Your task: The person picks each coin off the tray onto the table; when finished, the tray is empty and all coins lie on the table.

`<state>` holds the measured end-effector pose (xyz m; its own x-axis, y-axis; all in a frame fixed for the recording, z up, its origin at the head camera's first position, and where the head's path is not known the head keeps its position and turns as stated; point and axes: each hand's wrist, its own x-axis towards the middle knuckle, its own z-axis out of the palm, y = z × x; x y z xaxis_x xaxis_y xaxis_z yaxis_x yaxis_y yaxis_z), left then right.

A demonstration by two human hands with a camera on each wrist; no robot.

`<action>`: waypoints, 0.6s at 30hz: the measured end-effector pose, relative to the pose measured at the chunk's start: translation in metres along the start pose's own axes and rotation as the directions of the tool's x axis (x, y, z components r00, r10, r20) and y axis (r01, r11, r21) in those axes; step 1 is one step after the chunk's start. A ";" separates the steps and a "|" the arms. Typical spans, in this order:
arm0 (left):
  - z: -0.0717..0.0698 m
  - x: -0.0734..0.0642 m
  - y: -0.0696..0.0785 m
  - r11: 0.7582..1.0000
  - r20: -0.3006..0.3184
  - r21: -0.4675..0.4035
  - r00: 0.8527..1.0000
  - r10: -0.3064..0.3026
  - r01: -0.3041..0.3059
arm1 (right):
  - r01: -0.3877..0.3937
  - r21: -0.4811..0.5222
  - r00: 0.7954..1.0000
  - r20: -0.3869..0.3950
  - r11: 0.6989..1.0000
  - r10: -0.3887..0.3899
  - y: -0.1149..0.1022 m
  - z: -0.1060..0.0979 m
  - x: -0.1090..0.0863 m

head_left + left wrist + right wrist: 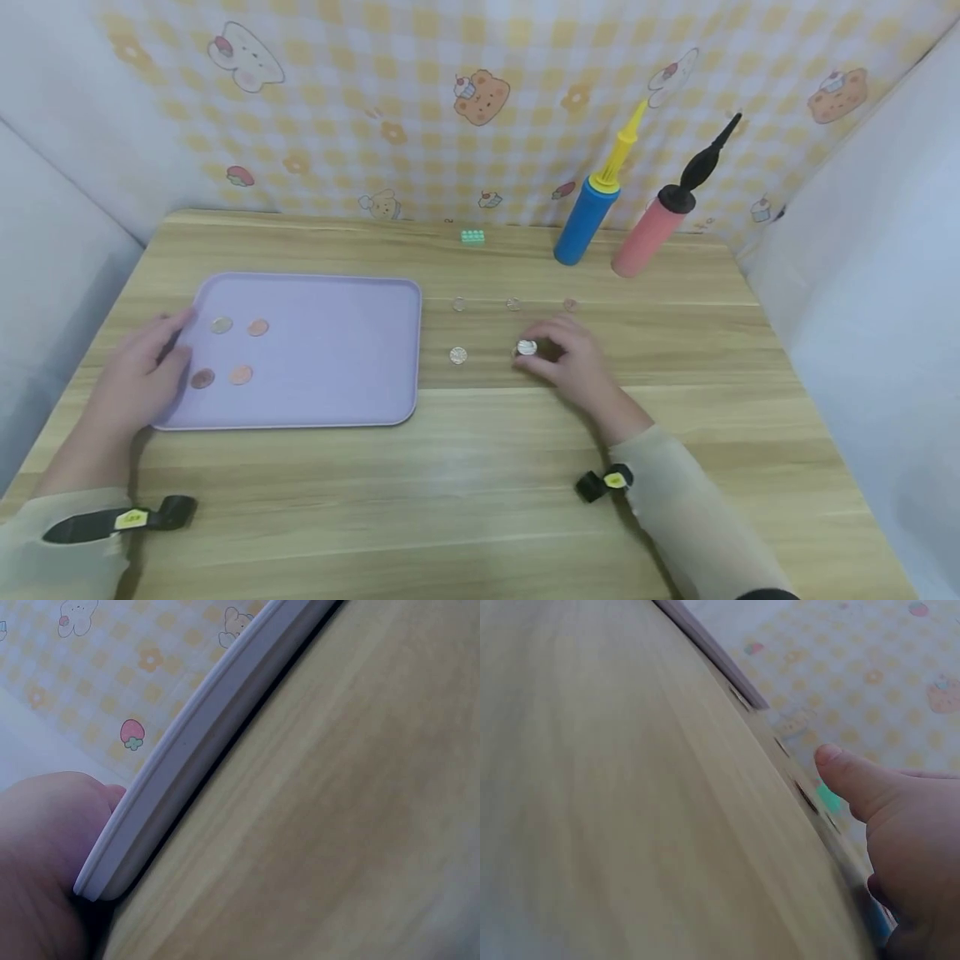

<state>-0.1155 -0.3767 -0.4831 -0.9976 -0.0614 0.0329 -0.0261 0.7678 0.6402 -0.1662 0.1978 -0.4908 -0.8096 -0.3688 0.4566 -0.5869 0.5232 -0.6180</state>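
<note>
Coin (527,347), silvery face — head view only

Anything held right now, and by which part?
Right hand: a silver coin, apparently pinched at its edge between thumb and fingertip. Left hand: at the left rim of the lilac tray; grip can't be told.
</note>
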 end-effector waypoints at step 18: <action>-0.002 -0.001 0.006 1.000 -0.004 0.006 1.000 0.000 0.000 | -0.254 -0.170 0.965 -0.118 0.952 0.236 0.017 -0.047 -0.036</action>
<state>-0.1141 -0.3737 -0.4778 -0.9973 -0.0638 0.0357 -0.0266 0.7714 0.6358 -0.1463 0.2558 -0.4874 -0.9181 -0.1419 0.3701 -0.3516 0.7224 -0.5954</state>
